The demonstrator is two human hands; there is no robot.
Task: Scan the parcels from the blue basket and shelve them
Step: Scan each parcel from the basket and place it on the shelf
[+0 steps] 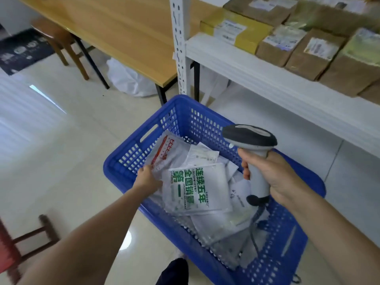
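Observation:
The blue basket stands on the floor below me, holding several white mailer bags. My left hand reaches into it and grips the lower edge of a white bag with red print that leans on the basket's left wall. Beside it lies a white bag with green characters. My right hand grips the handle of a grey barcode scanner above the basket's right side; its head points left and its cable hangs down into the basket.
A white metal shelf to the right carries brown and yellow boxed parcels. A wooden table stands behind the basket with a stool beside it. A white sack lies under the table. A red stool is at the lower left.

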